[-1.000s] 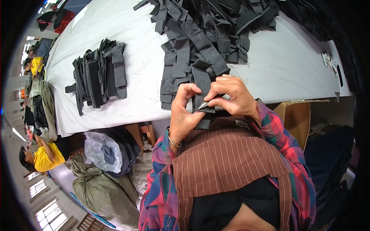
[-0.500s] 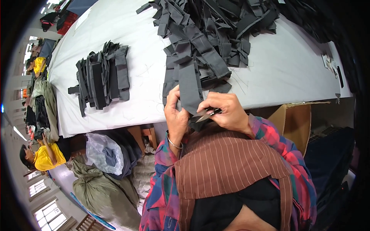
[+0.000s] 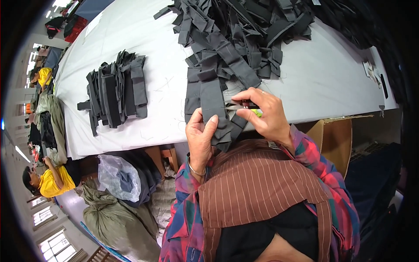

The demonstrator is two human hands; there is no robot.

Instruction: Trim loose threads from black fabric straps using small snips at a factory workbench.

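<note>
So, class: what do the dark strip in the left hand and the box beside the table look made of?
Dark strip: matte grey woven fabric, apparently; it drapes limply from the left hand. Box: plain brown cardboard, judging by its flat, stiff wall.

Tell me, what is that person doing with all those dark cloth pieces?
A person in a plaid shirt and striped brown apron stands at a white table. The left hand pinches a dark grey fabric strip hanging over the table edge. The right hand holds small thread snips with a green handle against that strip. A big loose heap of strips lies behind, and a neater stack sits to the left.
</note>
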